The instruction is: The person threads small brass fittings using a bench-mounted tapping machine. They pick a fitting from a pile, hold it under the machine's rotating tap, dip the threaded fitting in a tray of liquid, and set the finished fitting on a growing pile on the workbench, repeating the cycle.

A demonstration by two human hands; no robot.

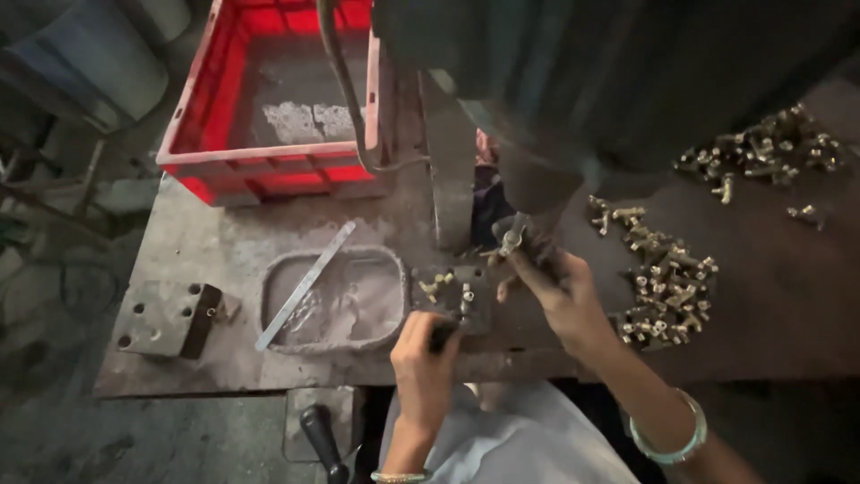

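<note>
My left hand [423, 356] is closed around a dark handle [441, 335] at the near edge of a small metal fixture block [455, 296] that carries a few brass fittings. My right hand [557, 285] reaches up under the dark machine head [573, 81] and pinches a small brass fitting [511, 238] at the tool tip. A pile of brass fittings [667, 278] lies just right of my right hand on the worktable [215, 242]. A bangle circles each wrist.
A red plastic crate [269, 170] stands at the back left. A shallow grey metal tray [333, 300] holds a flat metal strip [305, 285]. A drilled steel block [166, 318] lies at the left. More brass fittings [761, 152] are heaped far right. A black lever knob [321, 430] sticks out below the table.
</note>
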